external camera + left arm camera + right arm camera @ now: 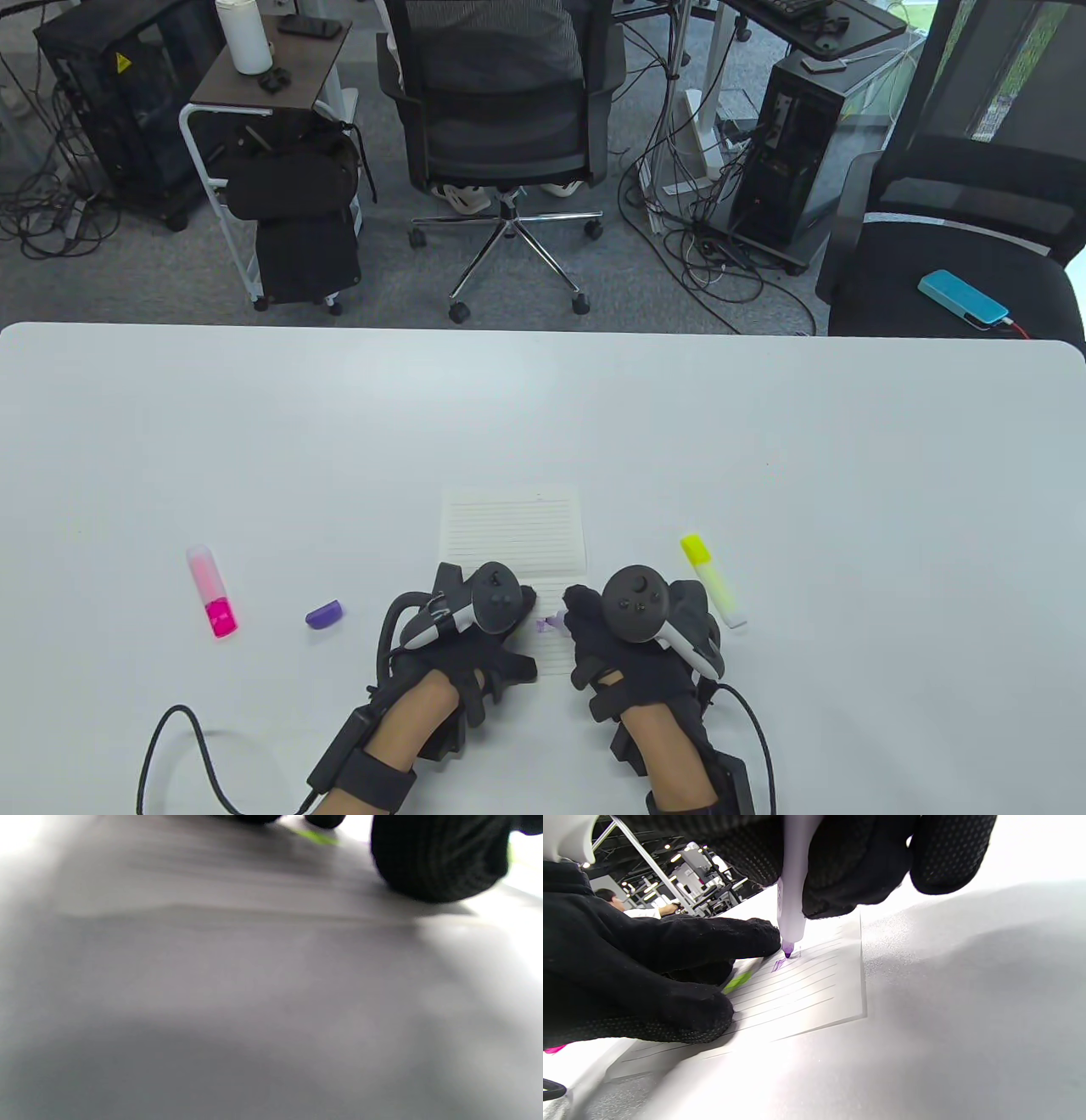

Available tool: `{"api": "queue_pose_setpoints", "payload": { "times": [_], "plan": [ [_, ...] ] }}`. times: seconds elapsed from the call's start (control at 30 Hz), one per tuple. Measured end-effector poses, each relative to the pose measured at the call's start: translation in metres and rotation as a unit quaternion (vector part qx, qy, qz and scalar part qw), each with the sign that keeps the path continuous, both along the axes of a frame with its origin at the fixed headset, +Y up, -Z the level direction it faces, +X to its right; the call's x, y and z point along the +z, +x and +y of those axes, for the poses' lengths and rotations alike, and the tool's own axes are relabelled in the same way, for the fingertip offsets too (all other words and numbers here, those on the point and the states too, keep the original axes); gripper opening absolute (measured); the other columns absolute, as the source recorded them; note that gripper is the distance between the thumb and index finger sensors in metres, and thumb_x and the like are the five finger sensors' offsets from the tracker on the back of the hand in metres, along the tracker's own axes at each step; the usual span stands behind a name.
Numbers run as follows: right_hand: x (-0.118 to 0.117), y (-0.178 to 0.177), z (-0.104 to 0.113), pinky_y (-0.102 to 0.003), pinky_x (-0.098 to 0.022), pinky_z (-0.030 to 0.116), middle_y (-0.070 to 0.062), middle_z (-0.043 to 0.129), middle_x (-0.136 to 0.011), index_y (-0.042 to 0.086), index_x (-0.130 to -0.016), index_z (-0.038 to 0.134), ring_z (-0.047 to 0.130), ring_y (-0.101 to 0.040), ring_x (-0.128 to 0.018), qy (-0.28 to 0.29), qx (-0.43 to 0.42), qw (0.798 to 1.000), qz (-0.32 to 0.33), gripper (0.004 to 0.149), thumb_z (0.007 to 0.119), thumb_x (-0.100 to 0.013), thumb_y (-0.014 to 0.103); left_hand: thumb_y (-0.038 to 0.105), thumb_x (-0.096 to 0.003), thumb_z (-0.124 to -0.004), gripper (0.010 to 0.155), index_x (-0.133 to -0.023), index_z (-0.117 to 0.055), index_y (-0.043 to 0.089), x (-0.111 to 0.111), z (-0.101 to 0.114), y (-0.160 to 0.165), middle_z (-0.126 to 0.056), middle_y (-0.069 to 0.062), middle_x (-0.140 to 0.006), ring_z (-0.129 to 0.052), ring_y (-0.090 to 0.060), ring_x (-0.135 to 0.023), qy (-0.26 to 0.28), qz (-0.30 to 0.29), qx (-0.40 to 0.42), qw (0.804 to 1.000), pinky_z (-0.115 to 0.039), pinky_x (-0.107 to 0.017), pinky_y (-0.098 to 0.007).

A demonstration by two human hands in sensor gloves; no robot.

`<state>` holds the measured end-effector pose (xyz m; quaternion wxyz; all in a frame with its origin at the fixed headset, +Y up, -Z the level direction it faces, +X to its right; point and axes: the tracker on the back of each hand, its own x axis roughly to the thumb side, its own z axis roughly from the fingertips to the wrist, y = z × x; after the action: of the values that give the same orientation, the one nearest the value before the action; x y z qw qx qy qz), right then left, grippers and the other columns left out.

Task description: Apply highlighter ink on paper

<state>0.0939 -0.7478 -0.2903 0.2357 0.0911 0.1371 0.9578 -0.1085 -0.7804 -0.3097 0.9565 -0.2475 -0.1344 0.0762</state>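
While the right hand pinches the purple highlighter between curled fingers, its tip touches the lined paper on the white bench, right at a small purple mark. That mark sits just left of the right grip, in the gap between the two hands. In the right wrist view the pen stands nearly upright, barrel rising into the glove, with the purple nib on one of the ruled lines.

Just to the left of the pen tip, the left hand lies on the near part of the paper, its fingers stretched out flat and holding nothing, one fingertip almost beside the nib. The left wrist view is badly blurred, so it seems to show only grey surface and a dark gloved fingertip.

Close to the right of the right grip lies a capped yellow highlighter, apart from the paper. Out to the left of the left hand the loose purple cap lies on the bench, and farther left again a pink highlighter.
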Motion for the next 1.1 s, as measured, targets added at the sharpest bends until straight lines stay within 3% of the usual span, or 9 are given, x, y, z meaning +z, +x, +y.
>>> {"api": "queue_pose_setpoints", "payload": {
  "times": [0.2, 0.33, 0.5, 0.63, 0.8, 1.0, 1.1],
  "plan": [
    [-0.0003, -0.0005, -0.0005, -0.058, -0.059, 0.071, -0.017, 0.088, -0.082, 0.018, -0.104, 0.073, 0.091, -0.029, -0.050, 0.018, 0.006, 1.000, -0.005, 0.041, 0.075, -0.065, 0.032, 0.064, -0.0386, -0.082, 0.084, -0.108, -0.040, 0.042, 0.0002, 0.0000, -0.0001, -0.045, 0.002, -0.099, -0.042, -0.027, -0.090, 0.000, 0.001, 0.000, 1.000, -0.039, -0.074, -0.060],
    [0.0012, 0.0000, 0.0012, -0.059, -0.059, 0.072, -0.017, 0.089, -0.080, 0.017, -0.103, 0.074, 0.091, -0.030, -0.049, -0.014, -0.003, 1.000, 0.007, 0.041, 0.076, -0.065, 0.032, 0.064, -0.0386, -0.082, 0.084, -0.108, -0.040, 0.042, 0.0001, 0.0000, 0.0000, -0.045, 0.002, -0.099, -0.042, -0.027, -0.090, 0.000, 0.001, 0.000, 1.000, -0.039, -0.074, -0.060],
    [-0.0004, -0.0015, -0.0010, -0.058, -0.059, 0.071, -0.017, 0.088, -0.082, 0.018, -0.104, 0.073, 0.091, -0.029, -0.050, 0.019, 0.007, 1.000, -0.008, 0.041, 0.074, -0.066, 0.032, 0.064, -0.0387, -0.082, 0.084, -0.108, -0.040, 0.042, 0.0001, -0.0001, 0.0001, -0.045, 0.002, -0.099, -0.042, -0.027, -0.090, 0.000, 0.000, 0.000, 1.000, -0.039, -0.074, -0.060],
    [0.0016, -0.0009, 0.0011, -0.059, -0.059, 0.072, -0.017, 0.089, -0.081, 0.016, -0.103, 0.074, 0.091, -0.029, -0.049, -0.011, 0.001, 1.000, 0.002, 0.041, 0.075, -0.066, 0.032, 0.064, -0.0387, -0.082, 0.084, -0.108, -0.040, 0.042, 0.0001, -0.0002, 0.0002, -0.045, 0.002, -0.099, -0.042, -0.027, -0.090, -0.001, 0.001, 0.000, 1.000, -0.039, -0.074, -0.060],
    [0.0001, -0.0024, -0.0012, -0.058, -0.059, 0.071, -0.017, 0.088, -0.082, 0.017, -0.104, 0.072, 0.091, -0.029, -0.050, 0.022, 0.008, 1.000, -0.011, 0.041, 0.074, -0.066, 0.033, 0.064, -0.0387, -0.082, 0.084, -0.108, -0.040, 0.042, 0.0001, -0.0002, 0.0001, -0.045, 0.002, -0.099, -0.042, -0.027, -0.090, 0.000, 0.001, 0.000, 1.000, -0.039, -0.074, -0.060],
    [0.0015, -0.0016, -0.0001, -0.059, -0.059, 0.071, -0.017, 0.088, -0.081, 0.016, -0.103, 0.073, 0.091, -0.030, -0.049, -0.012, 0.001, 1.000, -0.001, 0.041, 0.074, -0.066, 0.032, 0.064, -0.0386, -0.082, 0.084, -0.108, -0.040, 0.043, 0.0000, -0.0001, 0.0001, -0.045, 0.002, -0.099, -0.042, -0.027, -0.090, -0.001, 0.000, 0.000, 1.000, -0.039, -0.074, -0.060],
    [0.0014, -0.0018, -0.0006, -0.059, -0.060, 0.071, -0.017, 0.088, -0.081, 0.017, -0.104, 0.073, 0.091, -0.030, -0.049, 0.002, 0.003, 1.000, -0.004, 0.041, 0.074, -0.066, 0.032, 0.064, -0.0387, -0.082, 0.084, -0.108, -0.040, 0.042, 0.0000, -0.0002, 0.0000, -0.045, 0.002, -0.099, -0.042, -0.027, -0.090, -0.001, 0.001, 0.001, 1.000, -0.039, -0.074, -0.060]
  ]
}}
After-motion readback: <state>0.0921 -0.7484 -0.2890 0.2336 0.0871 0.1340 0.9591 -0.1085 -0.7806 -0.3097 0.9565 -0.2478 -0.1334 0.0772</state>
